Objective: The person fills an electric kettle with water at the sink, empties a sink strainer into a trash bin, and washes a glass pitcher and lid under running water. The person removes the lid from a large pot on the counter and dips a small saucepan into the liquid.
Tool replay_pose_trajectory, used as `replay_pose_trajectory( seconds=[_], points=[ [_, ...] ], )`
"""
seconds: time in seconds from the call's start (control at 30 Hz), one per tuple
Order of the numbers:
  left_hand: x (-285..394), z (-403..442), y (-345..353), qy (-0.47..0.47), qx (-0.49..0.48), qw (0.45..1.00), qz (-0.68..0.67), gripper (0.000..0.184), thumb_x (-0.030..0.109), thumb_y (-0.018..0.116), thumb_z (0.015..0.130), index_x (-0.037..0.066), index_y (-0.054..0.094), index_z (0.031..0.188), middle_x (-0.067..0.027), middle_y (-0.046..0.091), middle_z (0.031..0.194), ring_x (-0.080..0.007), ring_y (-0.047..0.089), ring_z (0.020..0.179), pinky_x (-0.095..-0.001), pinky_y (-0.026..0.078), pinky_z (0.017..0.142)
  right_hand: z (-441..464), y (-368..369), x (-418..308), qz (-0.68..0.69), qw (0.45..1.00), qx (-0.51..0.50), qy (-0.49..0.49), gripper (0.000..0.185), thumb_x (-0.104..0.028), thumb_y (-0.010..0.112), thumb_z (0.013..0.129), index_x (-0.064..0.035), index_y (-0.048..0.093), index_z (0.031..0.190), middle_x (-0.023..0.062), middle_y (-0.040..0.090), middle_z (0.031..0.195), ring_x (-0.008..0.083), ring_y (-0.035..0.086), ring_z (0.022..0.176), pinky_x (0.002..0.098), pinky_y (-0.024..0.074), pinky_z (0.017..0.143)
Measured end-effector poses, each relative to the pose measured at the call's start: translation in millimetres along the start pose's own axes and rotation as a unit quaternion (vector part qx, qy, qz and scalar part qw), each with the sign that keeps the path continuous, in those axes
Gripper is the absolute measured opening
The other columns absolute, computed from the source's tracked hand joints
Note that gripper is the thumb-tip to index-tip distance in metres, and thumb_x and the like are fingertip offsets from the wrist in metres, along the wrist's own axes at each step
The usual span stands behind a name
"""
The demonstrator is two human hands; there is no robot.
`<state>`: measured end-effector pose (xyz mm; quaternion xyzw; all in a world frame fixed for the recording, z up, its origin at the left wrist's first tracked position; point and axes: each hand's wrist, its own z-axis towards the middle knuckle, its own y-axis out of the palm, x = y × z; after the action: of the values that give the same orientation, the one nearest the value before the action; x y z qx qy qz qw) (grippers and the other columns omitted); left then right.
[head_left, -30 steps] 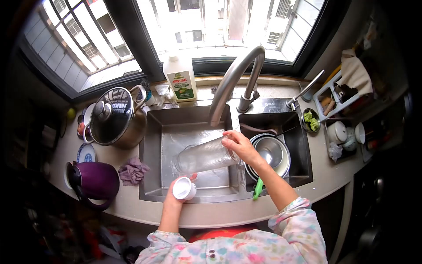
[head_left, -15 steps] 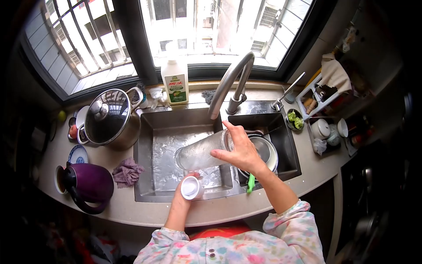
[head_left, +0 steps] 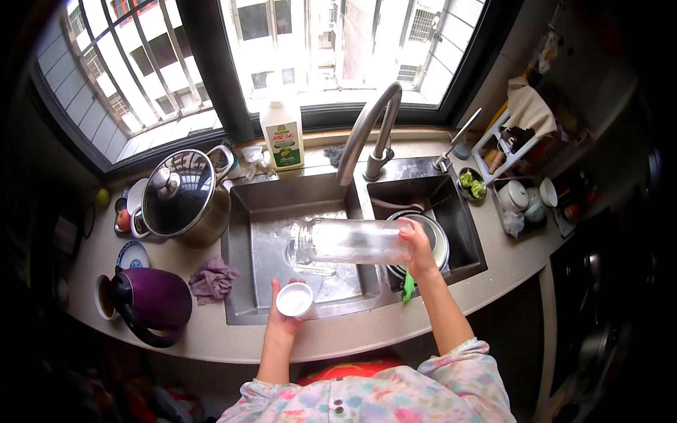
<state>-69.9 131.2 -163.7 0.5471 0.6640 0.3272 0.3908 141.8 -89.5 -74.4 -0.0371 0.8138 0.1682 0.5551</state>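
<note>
My right hand (head_left: pixel 417 248) grips one end of a clear glass jar (head_left: pixel 360 241), held nearly level over the two sink basins. The jar's necked end points left, above the large basin (head_left: pixel 257 282), and water shows below it. Near the front rim of the sink, my left hand (head_left: pixel 283 321) holds a small white cup-shaped lid (head_left: pixel 295 300) with its hollow side up. The curved faucet (head_left: pixel 363 130) stands behind the jar. Nested bowls (head_left: pixel 438 243) sit in the small basin, partly hidden by my right hand and the jar.
To the left are a lidded pot (head_left: pixel 180 197), a purple kettle (head_left: pixel 159 297), a mauve cloth (head_left: pixel 213 280) and a blue-patterned dish (head_left: pixel 132 255). A white bottle (head_left: pixel 283 134) stands by the window. On the right are a bowl of greens (head_left: pixel 471 185) and a rack (head_left: pixel 504 148).
The jar has swung to nearly level, its necked end now facing left, with my right hand around its other end. My left hand and the lid have shifted slightly.
</note>
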Motion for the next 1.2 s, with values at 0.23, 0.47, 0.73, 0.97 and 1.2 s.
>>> replay_pose_trajectory(
  seconds=[0.23,0.47,0.73,0.97,1.2],
  points=[
    [10,-19,21,0.183,0.144,0.937,0.262,0.035,0.017,0.069,0.071,0.006,0.056,0.101,-0.0037,0.06,0.095,-0.0214,0.059,0.084,-0.0306,0.05,0.065,-11,-13,40,0.105,0.992,-0.031,0.063,0.043,-0.035,0.052,0.076,-0.0108,0.05,0.112,0.0082,0.058,0.09,0.0226,0.058,0.08,0.0385,0.0518,0.056],
    [44,-103,39,0.465,0.231,0.29,0.804,0.041,0.004,0.067,0.065,-0.001,0.051,0.102,-0.0141,0.054,0.097,-0.0325,0.054,0.091,-0.0379,0.045,0.079,-26,5,56,0.157,0.978,-0.061,0.126,0.051,-0.037,0.053,0.074,-0.0081,0.048,0.116,0.0096,0.057,0.089,0.0223,0.058,0.077,0.039,0.0511,0.052],
    [62,-144,-5,0.384,0.327,0.106,0.857,0.036,0.01,0.072,0.063,0.001,0.058,0.095,-0.0147,0.054,0.105,-0.034,0.05,0.096,-0.0413,0.041,0.082,-28,23,70,0.16,0.972,-0.128,0.114,0.053,-0.037,0.052,0.075,-0.0066,0.05,0.117,0.0098,0.058,0.098,0.0216,0.056,0.087,0.0383,0.0506,0.07],
    [-9,-91,58,0.26,0.016,0.834,0.486,0.034,0.02,0.066,0.08,0.002,0.055,0.106,-0.0101,0.058,0.099,-0.0156,0.057,0.082,-0.0278,0.049,0.069,-33,35,73,0.154,0.973,-0.148,0.084,0.06,-0.035,0.058,0.07,-0.0099,0.043,0.122,0.0083,0.054,0.095,0.0193,0.053,0.085,0.0355,0.0502,0.058],
    [-49,-50,125,0.211,0.011,0.928,0.308,0.016,0.019,0.056,0.086,0.004,0.053,0.081,-0.0065,0.057,0.071,-0.0198,0.058,0.071,-0.0327,0.049,0.066,-38,-1,58,0.244,0.956,-0.157,0.04,0.062,-0.027,0.06,0.066,-0.0099,0.04,0.122,0.0098,0.049,0.106,0.0227,0.049,0.101,0.0413,0.0491,0.077]
  ],
)
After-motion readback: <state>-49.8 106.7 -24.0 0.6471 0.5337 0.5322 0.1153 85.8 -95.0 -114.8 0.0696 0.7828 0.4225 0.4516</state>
